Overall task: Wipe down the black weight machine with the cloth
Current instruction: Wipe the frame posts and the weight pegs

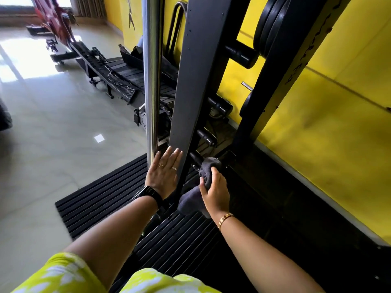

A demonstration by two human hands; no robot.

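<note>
**Cloth sits at the foot of the beam, on the right-hand side**

At the far left a ribbed black rubber mat point(101, 199) covers the floor under the black steel weight machine point(281, 115). A polished chrome pole point(151, 70) rises from the mat's far edge towards 12 o'clock.

Just right of the pole, the left hand point(164, 172) lies flat, its fingers straight and close together. The fingertips rest on the lower end of the machine's flat black upright beam point(196, 81) and point to 12 o'clock. This hand holds nothing and looks to be bracing.

The beam's long axis runs from its foot at 6 o'clock up to about 1 o'clock.

Right of the beam is the dark grey cloth point(209, 166). The right hand point(214, 193) grips it, fingers curled round and thumb pressed across it. The bunched end sticks out towards 11 o'clock and a loose tail hangs at 7 o'clock. That bunched end meets the lowest of the short black round pegs point(204, 136), which step up the frame behind the beam.

From the right hand's fingers the beam lies at 9 o'clock, just beside them, and the other pegs lie at 12 o'clock. The right hand is therefore the nearer one for wiping, and a stroke along the beam would likely run upward.

A plain yellow wall point(338, 123) closes the right side.
</note>
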